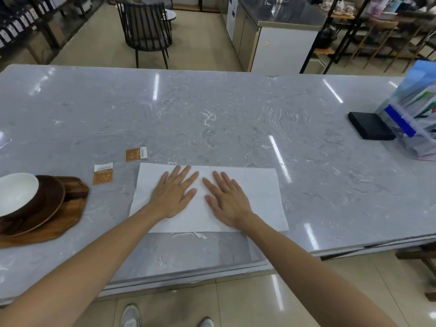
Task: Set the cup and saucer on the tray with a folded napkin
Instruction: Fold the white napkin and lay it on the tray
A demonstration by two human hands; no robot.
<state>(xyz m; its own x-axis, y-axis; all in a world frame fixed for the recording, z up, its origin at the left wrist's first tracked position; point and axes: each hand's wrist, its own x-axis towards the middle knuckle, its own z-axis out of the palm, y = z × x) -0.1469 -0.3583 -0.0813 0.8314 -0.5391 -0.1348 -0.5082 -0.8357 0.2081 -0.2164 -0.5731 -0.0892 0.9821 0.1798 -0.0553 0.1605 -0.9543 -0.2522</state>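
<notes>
A white paper napkin [259,197] lies flat on the grey marble table, near its front edge. My left hand [174,194] and my right hand [226,199] rest palm-down on the napkin's middle, side by side, fingers spread and holding nothing. At the far left stands a wooden tray [68,218]. On the tray sits a dark brown saucer [47,208], and on the saucer a cup [16,192] that is white inside and brown outside.
Two small orange sachets [103,174] [135,154] lie between the tray and the napkin. A black box [370,126] and a clear stand of leaflets [415,114] occupy the right end. The table's front edge [188,279] runs below my forearms. A dark chair [146,27] stands beyond.
</notes>
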